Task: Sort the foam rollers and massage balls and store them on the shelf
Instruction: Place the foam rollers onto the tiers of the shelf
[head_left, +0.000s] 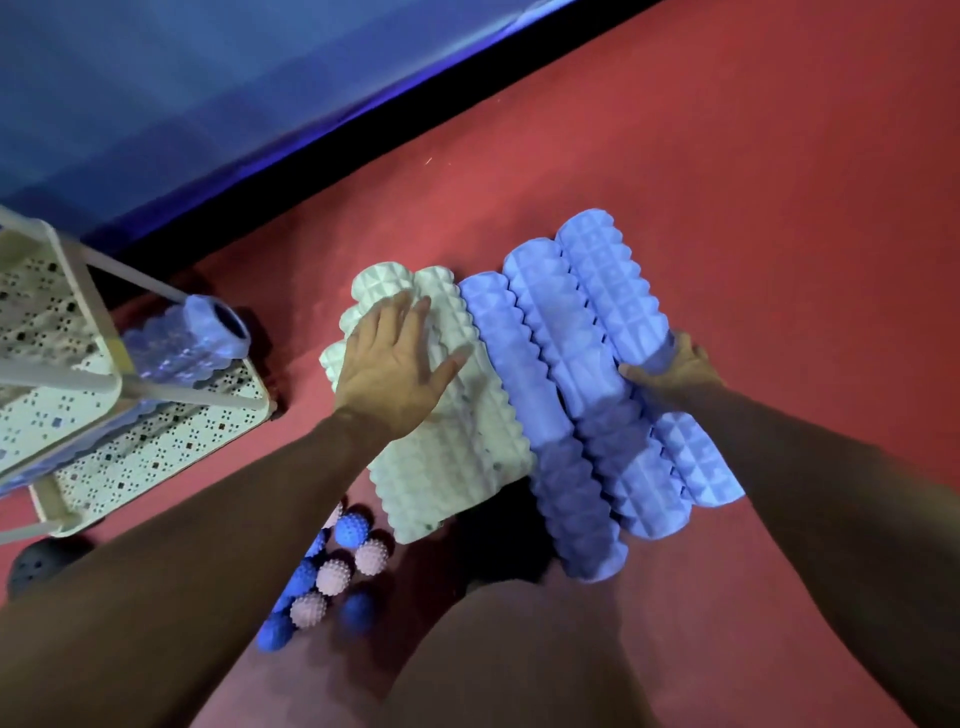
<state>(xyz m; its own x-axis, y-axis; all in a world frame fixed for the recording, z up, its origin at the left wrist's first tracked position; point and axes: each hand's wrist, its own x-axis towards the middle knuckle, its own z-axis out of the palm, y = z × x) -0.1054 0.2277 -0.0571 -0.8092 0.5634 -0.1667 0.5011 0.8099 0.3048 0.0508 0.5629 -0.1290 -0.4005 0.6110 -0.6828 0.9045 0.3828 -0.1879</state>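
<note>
Fingers of my left hand (390, 364) lie straight and spread, palm flat on the white foam rollers (447, 410), pressing rather than gripping. On the other side, my right hand (675, 366) curls round the near end of the outermost purple foam roller (613, 291), thumb laid across its ridged face.

From my head view, all the rollers are knobbly cylinders with a pyramid-studded, grid-like foam skin. They lie side by side and touching on the red floor (753, 156), long axes running from near me up and leftwards, white ones on the left, purple on the right. One more purple roller (192, 338) rests on the white perforated metal shelf (156, 452) at left, its dark hollow end facing right. Spiky massage balls (332, 574), blue and pale pink, I think, in this dim light, cluster on the floor beside my left forearm.
</note>
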